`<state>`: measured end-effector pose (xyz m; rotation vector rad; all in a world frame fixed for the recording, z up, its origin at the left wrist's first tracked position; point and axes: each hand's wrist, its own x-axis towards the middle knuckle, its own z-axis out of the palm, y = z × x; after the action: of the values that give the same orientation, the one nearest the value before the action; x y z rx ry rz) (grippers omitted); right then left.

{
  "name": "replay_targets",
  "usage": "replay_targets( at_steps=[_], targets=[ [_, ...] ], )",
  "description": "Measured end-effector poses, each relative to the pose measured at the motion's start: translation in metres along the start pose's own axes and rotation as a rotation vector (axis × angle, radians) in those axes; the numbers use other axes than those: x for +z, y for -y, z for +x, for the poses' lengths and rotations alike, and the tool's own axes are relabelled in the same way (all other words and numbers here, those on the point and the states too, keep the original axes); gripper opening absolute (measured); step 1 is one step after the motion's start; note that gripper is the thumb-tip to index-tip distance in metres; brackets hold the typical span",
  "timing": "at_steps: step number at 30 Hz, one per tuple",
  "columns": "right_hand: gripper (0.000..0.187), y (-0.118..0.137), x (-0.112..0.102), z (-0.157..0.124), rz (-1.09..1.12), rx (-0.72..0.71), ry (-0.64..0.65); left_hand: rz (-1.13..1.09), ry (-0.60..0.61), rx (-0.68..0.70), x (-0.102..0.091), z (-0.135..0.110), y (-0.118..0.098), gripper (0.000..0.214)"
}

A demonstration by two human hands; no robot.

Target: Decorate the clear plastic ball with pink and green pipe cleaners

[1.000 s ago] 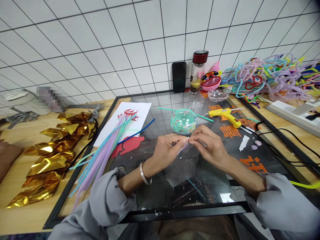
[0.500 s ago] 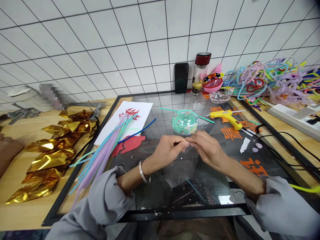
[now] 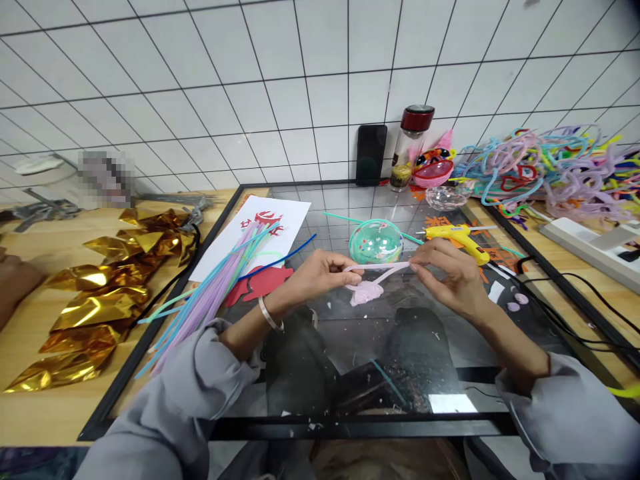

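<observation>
A pale pink pipe cleaner [image 3: 384, 267] is stretched between my two hands, above the glass tabletop. My left hand [image 3: 327, 273] pinches one end, and my right hand [image 3: 445, 270] pinches the other between thumb and fingertips. Below the strand, a tight pink coil [image 3: 367, 293] hangs or lies just over the glass and appears joined to it by a slanting length. Right behind my hands sits a clear round dome [image 3: 377, 241] with green pipe cleaner around it and coloured specks. A yellow glue gun [image 3: 457, 239] lies just beyond my right hand.
Left of my hands lie a bundle of pipe cleaners [image 3: 210, 293], white paper [image 3: 245, 230], a red cutout [image 3: 260, 285] and gold foil [image 3: 95, 300]. A phone [image 3: 371, 155], a glass bottle [image 3: 406, 157] and tangled pipe cleaners [image 3: 550, 167] line the back. Cables and a power strip [image 3: 590, 243] are right.
My hands were together in front of the dome. They have moved apart, my right hand going right, and the pink pipe cleaner with its coil now shows between them.
</observation>
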<state>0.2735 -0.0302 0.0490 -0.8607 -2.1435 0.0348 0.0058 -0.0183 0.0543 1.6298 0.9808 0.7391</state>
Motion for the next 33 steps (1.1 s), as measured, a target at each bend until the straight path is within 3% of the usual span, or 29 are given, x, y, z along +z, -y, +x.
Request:
replay_targets(
  at_steps=[8,13,21,27,33],
  targets=[
    [0.008,-0.004,-0.004,0.002,-0.022,0.006,-0.007,-0.083,-0.010,0.035,-0.013,0.006,0.013,0.023],
    [0.006,-0.013,-0.003,0.001,-0.004,0.035,0.058,0.055,-0.119,0.126,-0.010,0.008,0.019,0.016],
    [0.010,-0.029,0.002,0.001,0.198,0.198,0.076,0.383,-0.281,0.400,-0.006,0.020,0.030,0.002],
    [0.013,-0.037,0.007,0.003,0.326,0.301,0.043,0.310,-0.269,0.398,-0.005,0.028,0.033,0.005],
    [0.013,-0.037,0.015,0.006,0.377,0.298,0.006,0.393,-0.331,0.402,-0.003,0.029,0.031,0.010]
  ],
)
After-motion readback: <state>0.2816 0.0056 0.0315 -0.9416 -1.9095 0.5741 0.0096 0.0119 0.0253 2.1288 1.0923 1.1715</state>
